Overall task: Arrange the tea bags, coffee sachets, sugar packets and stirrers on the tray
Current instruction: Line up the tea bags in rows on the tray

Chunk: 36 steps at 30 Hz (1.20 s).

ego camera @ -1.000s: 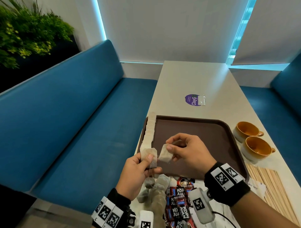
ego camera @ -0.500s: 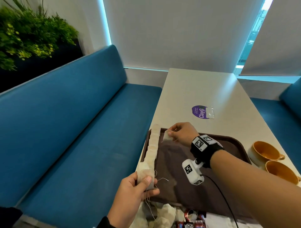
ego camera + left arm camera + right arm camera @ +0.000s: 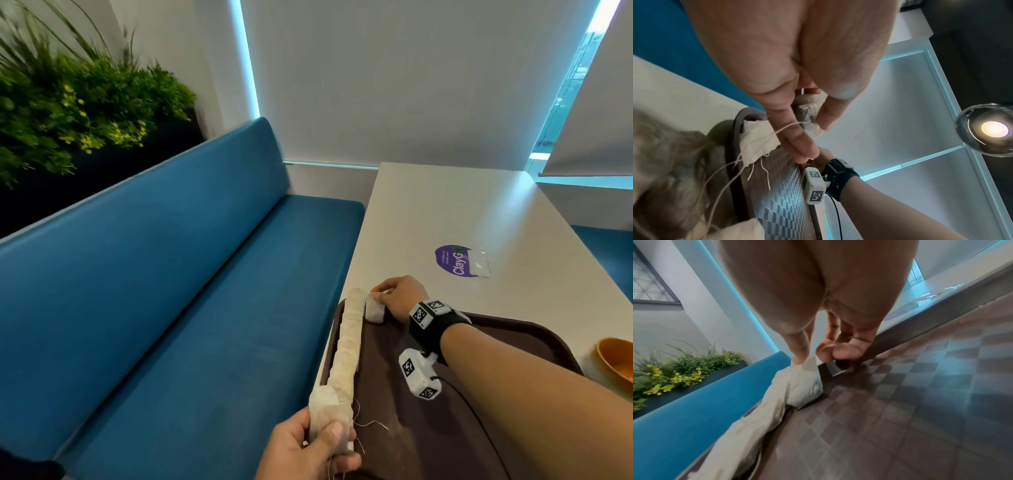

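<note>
A brown tray [image 3: 513, 332] lies on the white table. A row of pale tea bags [image 3: 347, 346] leans along its left rim. My right hand [image 3: 378, 297] reaches to the tray's far left corner and pinches the top of a tea bag [image 3: 374, 310] that stands on the tray beside the row; the right wrist view shows that tea bag [image 3: 804, 386] resting on the tray floor under my fingertips [image 3: 799, 356]. My left hand [image 3: 325, 437] grips another tea bag [image 3: 329, 414] at the near end of the row, its strings trailing onto the tray [image 3: 777, 211].
A blue bench [image 3: 171, 291] runs along the table's left side, with plants [image 3: 68, 113] behind it. An orange cup [image 3: 616, 359] stands right of the tray. A purple sticker [image 3: 452, 260] and a clear packet [image 3: 479, 265] lie farther back on the table.
My right hand carried its tea bag from near me to the tray's far left corner and lowered it beside the row. My left hand stayed at the row's near end. The view tilted up.
</note>
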Available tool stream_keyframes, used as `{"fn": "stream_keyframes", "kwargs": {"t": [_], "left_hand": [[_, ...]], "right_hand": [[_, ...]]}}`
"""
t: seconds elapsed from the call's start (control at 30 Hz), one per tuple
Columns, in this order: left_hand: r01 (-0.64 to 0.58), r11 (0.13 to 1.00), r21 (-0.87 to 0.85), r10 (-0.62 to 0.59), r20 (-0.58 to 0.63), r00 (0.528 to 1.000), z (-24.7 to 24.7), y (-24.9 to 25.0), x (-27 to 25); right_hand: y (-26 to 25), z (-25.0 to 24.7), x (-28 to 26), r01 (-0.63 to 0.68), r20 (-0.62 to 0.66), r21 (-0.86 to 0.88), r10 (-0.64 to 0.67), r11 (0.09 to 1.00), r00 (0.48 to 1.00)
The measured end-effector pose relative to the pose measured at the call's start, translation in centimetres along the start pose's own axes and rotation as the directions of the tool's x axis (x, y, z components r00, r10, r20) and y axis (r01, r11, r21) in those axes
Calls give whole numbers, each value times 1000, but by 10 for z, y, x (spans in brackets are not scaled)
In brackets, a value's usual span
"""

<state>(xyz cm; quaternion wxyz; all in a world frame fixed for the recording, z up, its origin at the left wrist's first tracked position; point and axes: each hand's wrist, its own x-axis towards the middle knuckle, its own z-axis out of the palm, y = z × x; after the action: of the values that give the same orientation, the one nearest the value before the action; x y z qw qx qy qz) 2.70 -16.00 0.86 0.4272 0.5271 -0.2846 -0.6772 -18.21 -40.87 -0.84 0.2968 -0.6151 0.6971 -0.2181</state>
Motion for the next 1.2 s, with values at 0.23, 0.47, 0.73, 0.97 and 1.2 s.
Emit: {"fn": "stream_keyframes", "kwargs": {"t": [0.23, 0.47, 0.73, 0.97, 1.2], "left_hand": [[16, 1000, -2, -16, 3, 1000, -3, -1, 0], [-59, 991, -123, 66, 52, 996, -2, -2, -4], [-134, 974, -183, 151, 80, 985, 10, 5, -24], [-180, 979, -95, 195, 172, 966, 22, 4, -47], [-206, 979, -3, 201, 229, 952, 26, 4, -60]], "right_hand": [[1, 8, 2, 11, -85, -10, -12, 1000, 996], [-12, -17, -30, 53, -63, 28, -52, 998, 997], [-47, -54, -163, 304, 165, 290, -360, 907, 918], [-32, -52, -247, 200, 215, 492, -341, 847, 915], [-17, -53, -281, 190, 148, 493, -297, 849, 943]]}}
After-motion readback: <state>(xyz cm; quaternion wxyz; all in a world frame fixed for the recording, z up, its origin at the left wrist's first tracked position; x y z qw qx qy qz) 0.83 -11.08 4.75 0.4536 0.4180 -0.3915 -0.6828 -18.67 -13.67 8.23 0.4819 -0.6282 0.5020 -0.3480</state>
